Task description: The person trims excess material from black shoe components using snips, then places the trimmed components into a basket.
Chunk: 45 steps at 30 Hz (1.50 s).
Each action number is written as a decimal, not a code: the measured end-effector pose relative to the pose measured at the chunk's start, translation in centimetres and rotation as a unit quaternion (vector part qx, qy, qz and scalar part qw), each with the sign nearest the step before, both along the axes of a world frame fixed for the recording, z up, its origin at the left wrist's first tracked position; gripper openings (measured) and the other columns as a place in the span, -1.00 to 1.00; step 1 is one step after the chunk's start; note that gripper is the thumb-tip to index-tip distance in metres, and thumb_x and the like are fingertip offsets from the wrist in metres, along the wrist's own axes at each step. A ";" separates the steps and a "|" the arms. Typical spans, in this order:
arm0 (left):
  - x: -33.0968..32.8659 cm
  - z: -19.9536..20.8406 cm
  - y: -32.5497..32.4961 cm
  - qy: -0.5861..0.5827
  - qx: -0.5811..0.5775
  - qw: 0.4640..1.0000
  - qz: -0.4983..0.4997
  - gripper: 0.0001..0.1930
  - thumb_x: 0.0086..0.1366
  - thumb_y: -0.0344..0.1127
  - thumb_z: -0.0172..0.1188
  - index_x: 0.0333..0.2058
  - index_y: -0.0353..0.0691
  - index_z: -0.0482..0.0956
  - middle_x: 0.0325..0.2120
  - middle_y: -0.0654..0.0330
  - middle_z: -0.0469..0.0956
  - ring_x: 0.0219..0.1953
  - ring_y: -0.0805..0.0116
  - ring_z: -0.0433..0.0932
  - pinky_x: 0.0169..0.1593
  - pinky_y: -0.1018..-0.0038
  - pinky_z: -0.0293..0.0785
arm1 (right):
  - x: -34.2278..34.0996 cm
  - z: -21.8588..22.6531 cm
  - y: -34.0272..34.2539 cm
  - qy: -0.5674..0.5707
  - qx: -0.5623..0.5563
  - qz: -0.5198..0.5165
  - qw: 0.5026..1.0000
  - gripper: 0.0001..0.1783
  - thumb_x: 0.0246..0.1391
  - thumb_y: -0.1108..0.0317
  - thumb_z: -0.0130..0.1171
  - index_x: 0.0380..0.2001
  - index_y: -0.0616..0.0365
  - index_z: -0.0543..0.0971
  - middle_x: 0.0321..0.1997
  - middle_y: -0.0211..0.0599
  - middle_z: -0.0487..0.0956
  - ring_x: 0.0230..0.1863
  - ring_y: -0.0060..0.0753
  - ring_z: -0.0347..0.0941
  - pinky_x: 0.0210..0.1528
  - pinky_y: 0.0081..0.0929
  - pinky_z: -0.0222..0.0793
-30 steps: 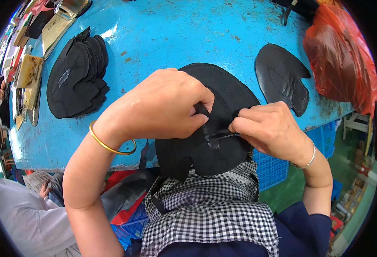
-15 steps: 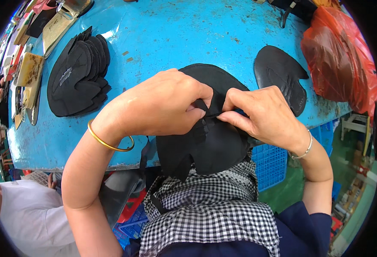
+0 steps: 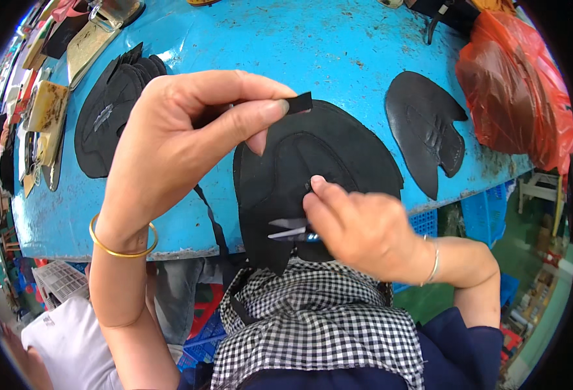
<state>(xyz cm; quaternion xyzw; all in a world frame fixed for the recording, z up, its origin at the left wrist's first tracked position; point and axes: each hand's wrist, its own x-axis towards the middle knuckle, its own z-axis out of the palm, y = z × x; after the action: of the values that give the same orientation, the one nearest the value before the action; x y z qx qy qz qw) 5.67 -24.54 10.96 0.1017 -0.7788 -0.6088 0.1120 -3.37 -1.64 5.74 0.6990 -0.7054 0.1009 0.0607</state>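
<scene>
Between the thumb and fingers of my left hand [image 3: 189, 133] is a narrow black strip [image 3: 301, 103], its short end sticking out to the right. A longer black ribbon [image 3: 212, 221] hangs below that hand over the table edge; whether it is the same strip I cannot tell. My right hand [image 3: 374, 227] is closed around small thread snips [image 3: 290, 233], their blades parted and pointing left. Under both hands a black leather shoe upper [image 3: 267, 175] with curved stitching lies across the table edge and my lap. The snips' handles are hidden in my palm.
A stack of black uppers [image 3: 98, 143] lies left, partly behind my left hand. Another upper [image 3: 423, 117] lies right, beside a red plastic bag [image 3: 507, 91]. Tools and boards crowd the left of the blue table [image 3: 273, 45]. Blue crates [image 3: 485, 211] stand below; a person in white [image 3: 72, 344] is at lower left.
My left hand has come away from the upper, up and left, with the strip. My right hand has moved down and left; snips now show in it. The person at left has shifted.
</scene>
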 end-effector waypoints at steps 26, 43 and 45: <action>-3.3 -3.5 3.4 -0.113 -0.271 0.905 -0.307 -0.90 0.09 -0.32 0.35 -0.40 -0.16 0.69 -0.56 0.07 0.60 -0.45 0.09 0.62 -0.34 0.28 0.50 | -8.2 0.7 4.9 -0.369 0.000 -0.020 0.929 -0.84 -0.01 0.52 0.29 -0.31 0.18 0.56 -0.41 -0.31 0.58 -0.43 -0.37 0.57 -0.41 -0.44 0.44; -2.8 -3.6 1.9 -0.097 -0.341 0.906 -0.233 -0.91 0.13 -0.34 0.30 -0.41 -0.19 0.62 -0.69 0.09 0.49 -0.57 0.03 0.51 -0.47 0.24 0.37 | -6.3 0.7 0.0 -0.110 0.049 0.048 0.992 -0.77 -0.08 0.37 0.32 -0.36 -0.01 0.46 -0.58 -0.42 0.41 -0.49 -0.33 0.53 -0.57 -0.33 0.35; -2.7 -3.7 1.8 -0.097 -0.336 0.906 -0.238 -0.91 0.13 -0.34 0.30 -0.39 -0.19 0.62 -0.69 0.08 0.49 -0.56 0.02 0.51 -0.47 0.24 0.37 | -6.9 0.6 -0.4 -0.163 0.047 0.055 0.984 -0.79 -0.01 0.31 0.30 -0.34 0.01 0.47 -0.57 -0.40 0.44 -0.47 -0.29 0.54 -0.54 -0.31 0.37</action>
<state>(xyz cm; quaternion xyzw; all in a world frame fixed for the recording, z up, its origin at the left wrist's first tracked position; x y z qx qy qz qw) 2.99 -22.74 7.30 -0.0714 -0.9452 -0.3070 -0.0849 -10.29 -2.08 6.39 0.7127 -0.6706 0.1832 -0.0937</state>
